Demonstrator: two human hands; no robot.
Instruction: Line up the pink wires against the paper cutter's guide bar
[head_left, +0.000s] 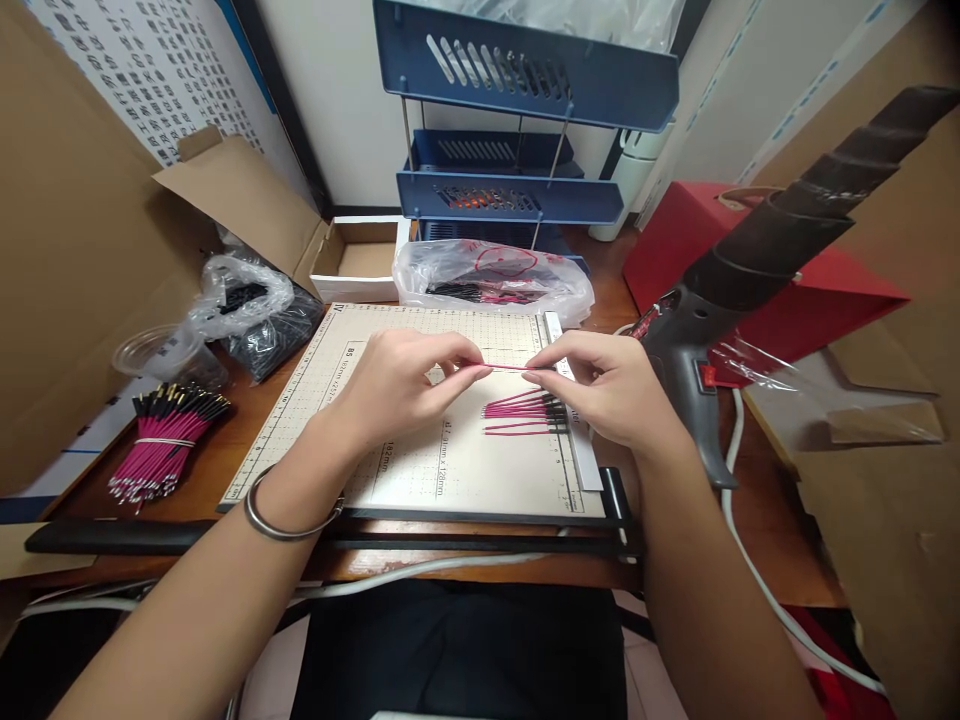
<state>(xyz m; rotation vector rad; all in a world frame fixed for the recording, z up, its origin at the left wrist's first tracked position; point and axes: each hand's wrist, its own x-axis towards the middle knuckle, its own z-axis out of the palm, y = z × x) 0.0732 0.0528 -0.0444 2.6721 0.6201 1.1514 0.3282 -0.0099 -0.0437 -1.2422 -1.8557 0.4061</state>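
A thin pink wire (508, 369) is stretched level between my two hands, above a cream paper cutter board (405, 470) printed with a grid. My left hand (412, 375) pinches its left end between thumb and finger. At the other end, my right hand (592, 380) has its thumb and finger closed on the wire. Just below them, several pink wires with black ends (517, 415) lie side by side on the board, their black ends toward the white strip at its right edge.
Left of the board lies a banded bundle of pink wires (165, 440), near a bag of black pieces (274, 335). Behind stand an open plastic bag (491, 275) and blue racks (517, 75). A heat gun (694, 300) and red box (667, 235) are at right.
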